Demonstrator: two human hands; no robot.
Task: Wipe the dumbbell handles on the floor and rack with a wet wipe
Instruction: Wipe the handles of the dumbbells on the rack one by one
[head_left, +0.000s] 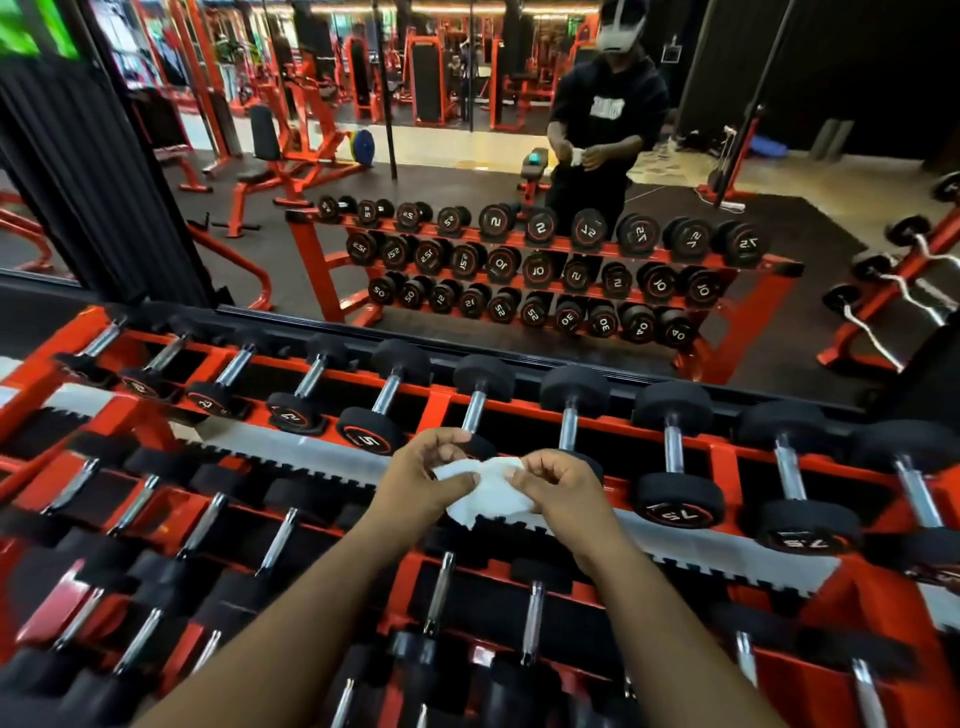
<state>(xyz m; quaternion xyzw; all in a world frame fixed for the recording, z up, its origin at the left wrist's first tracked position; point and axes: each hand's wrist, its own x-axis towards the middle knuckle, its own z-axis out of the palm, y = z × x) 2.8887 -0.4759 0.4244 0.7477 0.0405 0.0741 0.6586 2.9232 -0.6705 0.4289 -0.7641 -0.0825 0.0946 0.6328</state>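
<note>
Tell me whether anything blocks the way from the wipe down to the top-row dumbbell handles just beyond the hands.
Nothing visible does. Both the left hand and the right hand pinch the wet wipe in the air above the rack. The nearest chrome handles lie bare just beyond the hands, with only open air between.

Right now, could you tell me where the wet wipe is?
In the head view, the wet wipe sits low centre, pinched between the left hand and right hand, held above the top tier of the orange dumbbell rack.
</note>
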